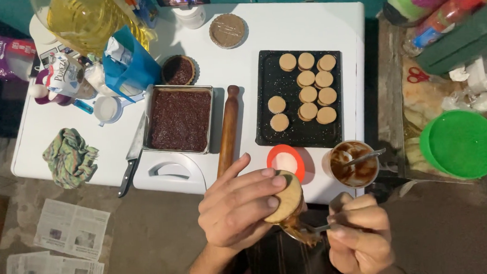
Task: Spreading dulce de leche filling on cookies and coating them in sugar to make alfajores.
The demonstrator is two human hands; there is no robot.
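Below the tray, left fingers [271, 191] grip a cookie [285, 198].

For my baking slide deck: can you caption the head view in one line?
Left hand holds a round cookie while the right hand spreads caramel with a metal utensil.

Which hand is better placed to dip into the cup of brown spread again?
Probably the right hand: it holds the spoon, nearest the cup. The left hand grips the cookie.
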